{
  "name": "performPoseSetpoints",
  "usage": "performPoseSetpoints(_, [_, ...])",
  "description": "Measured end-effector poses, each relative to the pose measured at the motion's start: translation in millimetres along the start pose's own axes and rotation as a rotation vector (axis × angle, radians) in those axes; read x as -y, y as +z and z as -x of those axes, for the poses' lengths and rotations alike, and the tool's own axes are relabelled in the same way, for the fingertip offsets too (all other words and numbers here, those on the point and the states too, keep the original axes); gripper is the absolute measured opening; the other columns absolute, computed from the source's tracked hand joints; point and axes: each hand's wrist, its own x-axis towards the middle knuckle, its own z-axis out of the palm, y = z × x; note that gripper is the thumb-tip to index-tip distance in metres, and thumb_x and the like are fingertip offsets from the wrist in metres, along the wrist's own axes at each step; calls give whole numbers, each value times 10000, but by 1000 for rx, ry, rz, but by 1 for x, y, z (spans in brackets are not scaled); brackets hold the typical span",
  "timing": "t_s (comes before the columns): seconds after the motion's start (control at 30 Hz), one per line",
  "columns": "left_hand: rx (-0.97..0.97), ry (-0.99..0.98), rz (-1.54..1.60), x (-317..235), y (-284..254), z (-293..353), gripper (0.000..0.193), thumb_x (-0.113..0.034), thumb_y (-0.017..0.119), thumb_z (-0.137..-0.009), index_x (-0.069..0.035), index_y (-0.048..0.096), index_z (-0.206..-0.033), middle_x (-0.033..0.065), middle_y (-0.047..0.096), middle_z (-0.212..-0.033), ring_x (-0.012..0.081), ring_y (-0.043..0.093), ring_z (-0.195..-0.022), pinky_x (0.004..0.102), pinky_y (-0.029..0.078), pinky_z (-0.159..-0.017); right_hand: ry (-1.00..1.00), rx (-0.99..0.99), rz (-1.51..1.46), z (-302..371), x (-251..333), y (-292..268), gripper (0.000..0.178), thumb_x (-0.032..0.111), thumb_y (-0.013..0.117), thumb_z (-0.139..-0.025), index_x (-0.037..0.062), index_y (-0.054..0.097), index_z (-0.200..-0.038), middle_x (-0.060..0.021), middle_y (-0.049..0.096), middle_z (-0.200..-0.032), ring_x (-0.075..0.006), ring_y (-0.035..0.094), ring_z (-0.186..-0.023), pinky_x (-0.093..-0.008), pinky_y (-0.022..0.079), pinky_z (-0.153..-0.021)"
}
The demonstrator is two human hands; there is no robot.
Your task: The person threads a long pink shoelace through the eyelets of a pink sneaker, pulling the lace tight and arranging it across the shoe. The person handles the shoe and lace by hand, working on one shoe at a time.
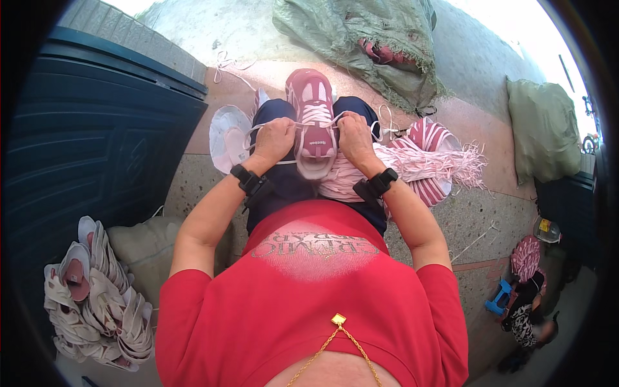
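Pink shoe [315, 134] sits between the person's knees on the lap [274, 184], its toe pointing away and reaching past the lap's far edge. The left hand [275, 139] and the right hand [356, 137], one on each side, have their fingers pinched together on the white lace [316, 114], which crosses the shoe's front and runs out to both. A black band [250, 179] circles the left wrist. Near the lap's right edge, a fringed bundle of pale pink strands [419, 162] stretches rightward, over a striped pink-and-white item. Beyond the lap's left edge is a white shoe-shaped piece [228, 134]. Farther out on the floor, a torn green sack [335, 35] lies ahead, and pale shoe uppers [103, 300] are heaped at lower left.
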Motion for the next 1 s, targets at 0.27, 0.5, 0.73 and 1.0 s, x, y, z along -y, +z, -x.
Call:
performPoseSetpoints(0.27, [-79,175,-210,-9,2,0,162,-222,595,-821,-88,684,-800,106,657,-768,292,608,-741,424,452,-662,-26,36,64,-3,9,-6,118,168,575,-801,76,649,-802,-68,596,-950,-269,523,-952,-412,405,-790])
performPoseSetpoints(0.5, [-208,243,-429,-19,3,12,189,-300,640,-785,-120,681,-829,17,632,-787,218,535,-849,381,385,-708,-22,97,280,1,20,-23,256,312,625,-802,61,670,-776,-67,587,-877,-246,516,-899,-408,353,-772])
performPoseSetpoints(0.73, [30,197,-569,-37,-12,14,209,-261,598,-820,-77,626,-915,51,618,-915,242,532,-881,399,409,-728,-28,276,228,3,12,-21,282,298,511,-891,48,641,-906,-145,588,-948,-337,525,-955,-470,401,-795])
performPoseSetpoints(1.0, [-27,251,-171,-10,-3,10,112,-173,605,-814,-62,614,-830,90,601,-850,312,541,-864,405,462,-718,-41,92,-164,9,-9,-7,186,155,571,-852,19,660,-942,-161,633,-860,-330,588,-853,-416,453,-757])
